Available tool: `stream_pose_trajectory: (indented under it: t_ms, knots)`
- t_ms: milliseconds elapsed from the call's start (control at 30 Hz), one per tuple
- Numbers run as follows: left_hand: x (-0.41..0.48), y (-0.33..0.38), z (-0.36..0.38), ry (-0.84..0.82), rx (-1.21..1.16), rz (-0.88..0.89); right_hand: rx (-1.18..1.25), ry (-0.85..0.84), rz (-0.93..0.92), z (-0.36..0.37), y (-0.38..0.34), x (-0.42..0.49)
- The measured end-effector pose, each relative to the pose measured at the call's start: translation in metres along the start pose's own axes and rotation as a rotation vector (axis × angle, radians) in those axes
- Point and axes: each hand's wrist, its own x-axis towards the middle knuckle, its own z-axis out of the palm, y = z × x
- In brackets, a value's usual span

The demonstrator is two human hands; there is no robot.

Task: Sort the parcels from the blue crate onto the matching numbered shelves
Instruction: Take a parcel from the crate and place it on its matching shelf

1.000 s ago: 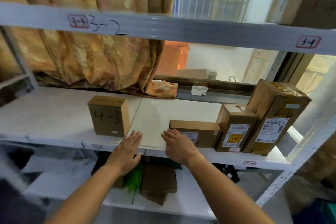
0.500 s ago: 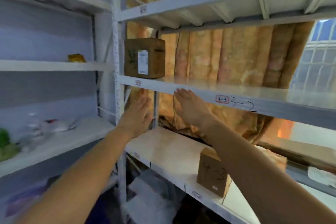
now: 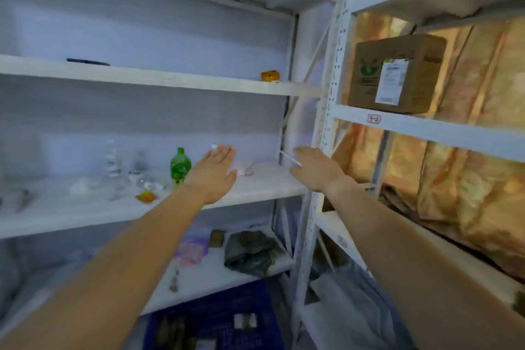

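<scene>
Several blurred parcels [image 3: 173, 331] lie in the blue crate [image 3: 218, 302] on the floor, low in view beneath both arms, so the next pick probably means reaching down. The left hand [image 3: 211, 176] and right hand [image 3: 315, 170] hover empty, fingers [image 3: 224, 152] straight and close together, likely free for that grasp. One cardboard parcel [image 3: 397, 74] sits on the numbered shelf [image 3: 426, 128] at right. A green bottle [image 3: 180, 166] and the white upright post [image 3: 326, 133] stand near the hands.

The corner between two shelf racks [image 3: 336, 79] is viewed closely from one head-worn camera, aimed forward and slightly downward, with the blue crate [image 3: 216, 304] cut off at the bottom edge.
</scene>
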Motion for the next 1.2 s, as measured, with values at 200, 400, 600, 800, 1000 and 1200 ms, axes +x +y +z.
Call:
stream_pose_trajectory:
  t_ms: [200,400,600,800,1000,1200]
  knots:
    - [-0.079,-0.105,0.077,-0.271,0.049,-0.179,-0.007,-0.389,-0.195,0.145,-0.058,0.043]
    - [-0.125,-0.173,0.166,-0.455,-0.005,-0.391,0.007,-0.563,-0.278,0.268,-0.089,0.090]
    - [-0.126,-0.210,0.269,-0.620,-0.060,-0.534,0.030,-0.791,-0.378,0.379,-0.110,0.149]
    - [-0.098,-0.234,0.339,-0.688,-0.132,-0.666,0.031,-0.981,-0.443,0.461,-0.105,0.194]
    - [-0.127,-0.228,0.401,-0.795,-0.286,-0.823,-0.003,-1.194,-0.456,0.542,-0.116,0.225]
    - [-0.170,-0.251,0.474,-0.884,-0.337,-0.921,0.062,-1.301,-0.468,0.636,-0.135,0.229]
